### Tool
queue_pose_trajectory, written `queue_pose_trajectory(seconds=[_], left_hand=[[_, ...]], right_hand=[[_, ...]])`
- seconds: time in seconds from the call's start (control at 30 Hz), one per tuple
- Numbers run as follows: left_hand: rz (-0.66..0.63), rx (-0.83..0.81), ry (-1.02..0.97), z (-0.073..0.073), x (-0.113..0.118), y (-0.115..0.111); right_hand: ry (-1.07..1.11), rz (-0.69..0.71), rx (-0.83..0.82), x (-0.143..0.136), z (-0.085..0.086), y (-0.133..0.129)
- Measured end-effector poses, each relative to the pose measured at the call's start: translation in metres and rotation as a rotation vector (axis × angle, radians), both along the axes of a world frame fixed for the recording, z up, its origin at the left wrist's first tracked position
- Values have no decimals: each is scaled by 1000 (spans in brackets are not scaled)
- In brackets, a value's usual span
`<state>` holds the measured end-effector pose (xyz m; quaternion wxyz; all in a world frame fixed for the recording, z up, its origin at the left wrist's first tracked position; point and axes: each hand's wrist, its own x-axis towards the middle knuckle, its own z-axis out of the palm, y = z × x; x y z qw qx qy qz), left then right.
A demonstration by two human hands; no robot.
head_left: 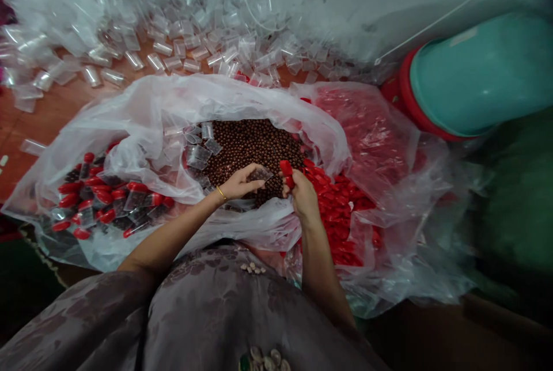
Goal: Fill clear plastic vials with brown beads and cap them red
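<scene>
- Holding a small, clear cylindrical plastic container (260, 174) between thumb and fingers of the left hand (237, 182), above small round brown beads (248, 143).
- Pinching a glossy red plastic cap (286, 168) in the right hand (305, 195), near a heap of red caps (334, 209).
- Likely light, stiff and slippery; best gripped lightly round the container's side wall and the cap's rim, without squeezing thin plastic.
</scene>
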<state>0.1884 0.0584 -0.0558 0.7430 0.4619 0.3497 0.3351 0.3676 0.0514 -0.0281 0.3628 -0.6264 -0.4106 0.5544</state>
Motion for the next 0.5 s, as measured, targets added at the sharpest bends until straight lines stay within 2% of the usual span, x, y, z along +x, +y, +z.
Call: queue_pose_trajectory(seconds=[0.1, 0.2, 0.33, 0.5], left_hand=[[-50, 57, 81, 0, -1, -4], [-70, 45, 49, 1, 0, -7], [-60, 50, 29, 5, 2, -7], [-31, 56, 54, 14, 4, -8]], right_hand=[[-255, 119, 183, 0, 9, -9], [-501, 245, 362, -3, 16, -16], [-668, 344, 582, -6, 14, -22], [-765, 396, 639, -5, 7, -31]])
